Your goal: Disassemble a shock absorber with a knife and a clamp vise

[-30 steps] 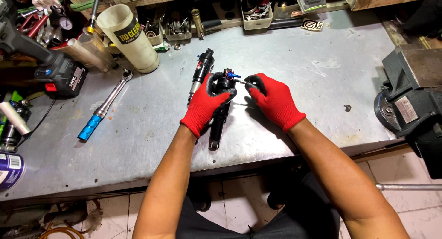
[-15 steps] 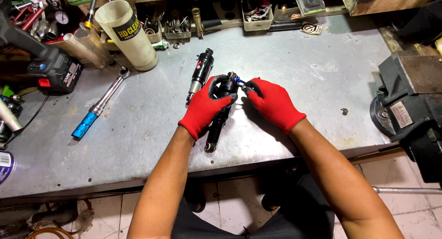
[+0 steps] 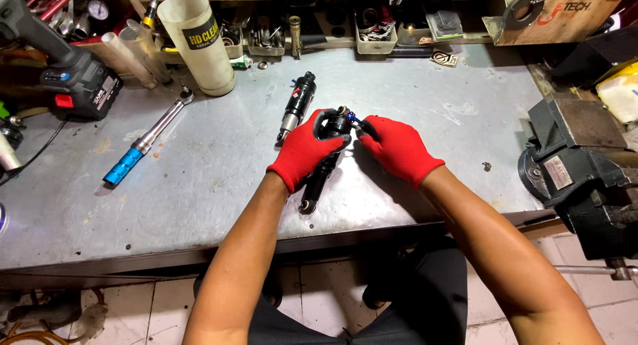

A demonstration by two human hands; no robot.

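I see my left hand point(image 3: 302, 149) clamped on the black shock point(image 3: 325, 160); right hand point(image 3: 397, 147) apparently pinches its blue fitting point(image 3: 353, 119). Cream canister point(image 3: 197, 42), black-labelled, stands far left.

On your steel worktop point(image 3: 199, 185): blue-handled ratchet wrench point(image 3: 147, 140) at left, cream plastic cylinder point(image 3: 197, 42) behind it, cordless drill point(image 3: 66, 66) in the far-left corner. Bench vise point(image 3: 585, 179) sits at the right edge. Small parts trays point(image 3: 372, 36) line the back.

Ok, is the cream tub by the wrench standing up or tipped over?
Upright. The cream tub stands on its base on the metal bench, open mouth facing up, just beyond the wrench head.
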